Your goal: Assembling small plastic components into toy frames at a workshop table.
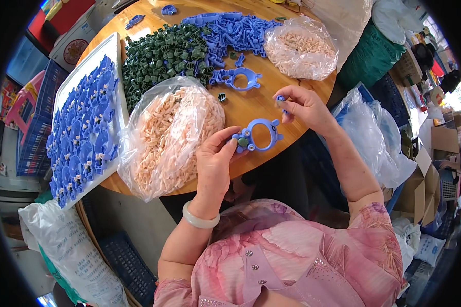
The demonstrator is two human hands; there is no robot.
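Observation:
My left hand grips a blue plastic ring-shaped toy part by its narrow end, where a dark green piece is fitted. The round opening points to the right, over the table's near edge. To the upper right, my right hand pinches a small blue plastic piece between thumb and fingers, apart from the ring part. Another blue ring part lies on the wooden table just beyond, with a loose dark green piece to its left.
A clear bag of peach-coloured pieces sits left of my left hand; a second bag is at the far right. Behind lie heaps of dark green pieces and blue pieces. A white tray of blue parts stands left.

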